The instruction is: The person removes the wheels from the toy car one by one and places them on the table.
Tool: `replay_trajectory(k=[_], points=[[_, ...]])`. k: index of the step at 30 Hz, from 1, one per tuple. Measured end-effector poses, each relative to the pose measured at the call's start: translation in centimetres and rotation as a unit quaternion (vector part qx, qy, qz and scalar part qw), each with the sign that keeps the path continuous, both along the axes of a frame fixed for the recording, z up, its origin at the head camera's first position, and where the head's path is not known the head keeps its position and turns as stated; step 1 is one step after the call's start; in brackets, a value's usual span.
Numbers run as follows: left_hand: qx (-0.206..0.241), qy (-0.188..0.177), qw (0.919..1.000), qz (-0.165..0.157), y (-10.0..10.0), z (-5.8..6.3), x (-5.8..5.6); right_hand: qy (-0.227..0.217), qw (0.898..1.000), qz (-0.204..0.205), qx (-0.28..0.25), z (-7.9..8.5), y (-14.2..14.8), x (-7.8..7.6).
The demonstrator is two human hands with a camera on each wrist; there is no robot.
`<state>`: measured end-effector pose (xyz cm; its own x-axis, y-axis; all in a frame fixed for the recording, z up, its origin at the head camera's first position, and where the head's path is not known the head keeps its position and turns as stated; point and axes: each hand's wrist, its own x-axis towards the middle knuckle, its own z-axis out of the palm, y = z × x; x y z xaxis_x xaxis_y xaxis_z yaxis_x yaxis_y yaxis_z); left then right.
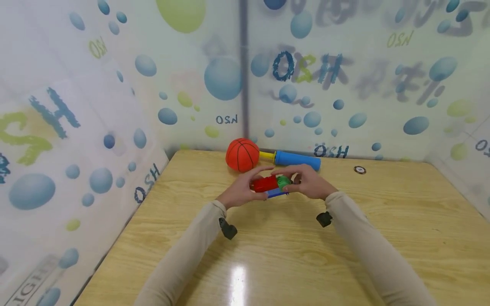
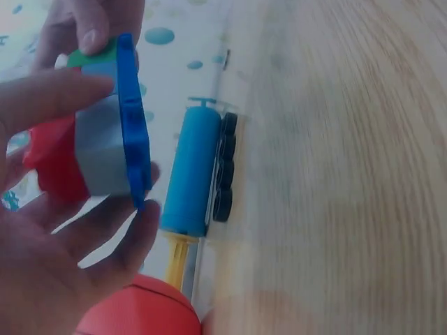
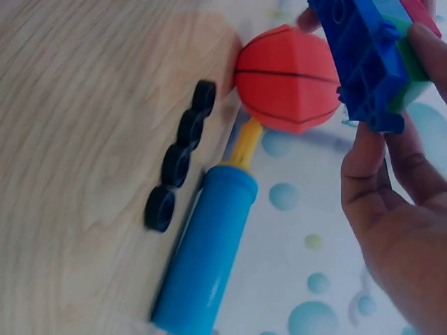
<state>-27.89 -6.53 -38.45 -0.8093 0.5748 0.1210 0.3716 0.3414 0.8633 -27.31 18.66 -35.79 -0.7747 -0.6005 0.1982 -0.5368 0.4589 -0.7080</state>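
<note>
Both hands hold a toy built of plastic blocks off the table. A red part point(image 1: 265, 184), a green part point(image 1: 283, 182) and a blue base point(image 2: 134, 118) show, plus a grey block point(image 2: 103, 150) between red and blue. My left hand point(image 1: 242, 189) grips the red and grey end, thumb on one side and fingers on the other. At the green end, my right hand point(image 1: 309, 182) pinches the toy between thumb and fingers. The base's hollow underside point(image 3: 360, 59) shows in the right wrist view. Fingers partly cover the toy.
A red basketball-patterned ball point(image 1: 243, 155) and a blue pump point(image 1: 297, 160) with a yellow end lie by the back wall. Several black wheel-like rings point(image 3: 177, 165) stand in a row beside the pump. A round chip point(image 1: 360, 170) lies farther right on the wooden table point(image 1: 298, 263).
</note>
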Motion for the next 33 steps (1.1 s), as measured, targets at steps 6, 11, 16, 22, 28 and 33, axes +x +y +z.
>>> replay_trajectory(k=[6, 11, 16, 22, 28, 33], points=[[0.025, 0.034, 0.9972, 0.061, -0.4, -0.3, -0.5, -0.012, 0.999, -0.051, 0.010, -0.7, 1.3, -0.2], [-0.022, 0.055, 0.9970, 0.051, -0.1, -1.1, -0.7, -0.028, 0.995, -0.043, 0.087, -1.3, 1.3, -0.4], [-0.088, 0.075, 0.9925, 0.040, 0.3, -1.9, -0.8, -0.033, 0.992, -0.039, 0.119, -2.2, 1.2, -0.5], [-0.136, 0.081, 0.9867, 0.035, 0.6, -2.1, -0.9, -0.030, 0.989, -0.036, 0.139, -3.0, 0.9, -0.6], [-0.179, 0.079, 0.9799, 0.038, 0.6, -1.9, -0.8, -0.023, 0.988, -0.032, 0.149, -2.8, 1.0, -0.5], [-0.188, 0.065, 0.9792, 0.041, 0.5, -1.8, -0.8, -0.030, 0.987, -0.033, 0.153, -2.7, 0.9, -0.7]])
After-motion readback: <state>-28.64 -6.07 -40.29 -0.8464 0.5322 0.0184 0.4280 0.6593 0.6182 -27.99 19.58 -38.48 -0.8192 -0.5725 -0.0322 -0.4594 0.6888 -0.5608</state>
